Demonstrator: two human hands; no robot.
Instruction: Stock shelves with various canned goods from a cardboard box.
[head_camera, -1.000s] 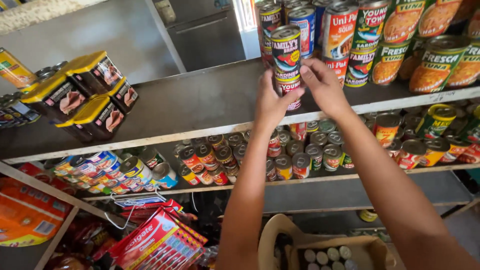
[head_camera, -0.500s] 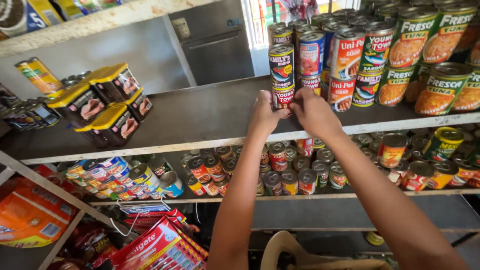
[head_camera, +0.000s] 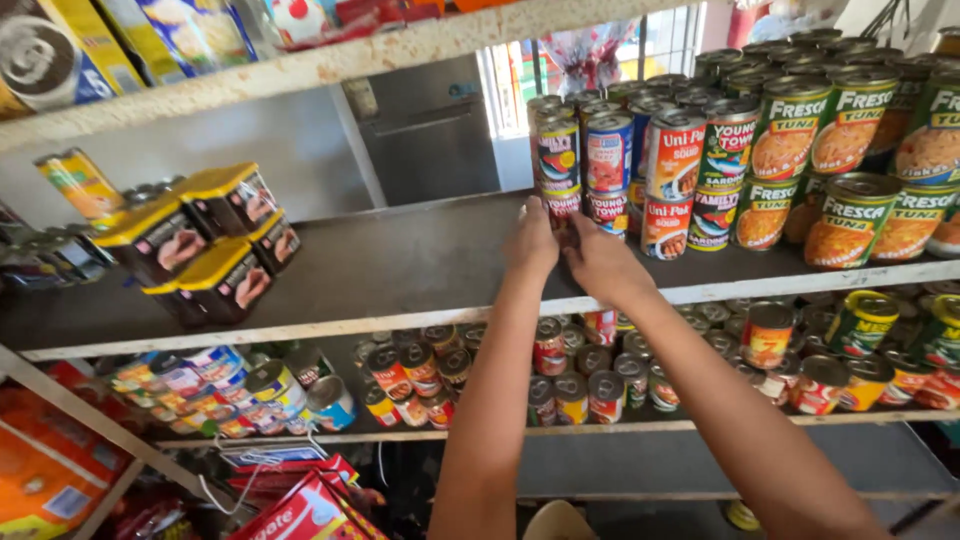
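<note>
Both my hands reach up to the grey middle shelf (head_camera: 400, 265). My left hand (head_camera: 533, 243) and my right hand (head_camera: 598, 262) close around the bottom can (head_camera: 563, 203) of a short stack of tin cans, whose upper can (head_camera: 557, 152) has a dark label. The stack stands at the left end of a block of stacked cans (head_camera: 760, 160) with red, blue and green labels. The held can is mostly hidden behind my fingers.
Yellow-lidded dark tins (head_camera: 195, 250) sit at the shelf's left. The shelf below holds rows of small cans (head_camera: 600, 370) and colourful tins (head_camera: 240, 395). Boxes (head_camera: 80, 50) line the top shelf. Red packets (head_camera: 300, 505) and orange bags (head_camera: 45, 470) lie lower left.
My view has risen and moved closer to the shelf. My hands carried the cans back and set them against the can block; they now grip lower on the stack.
</note>
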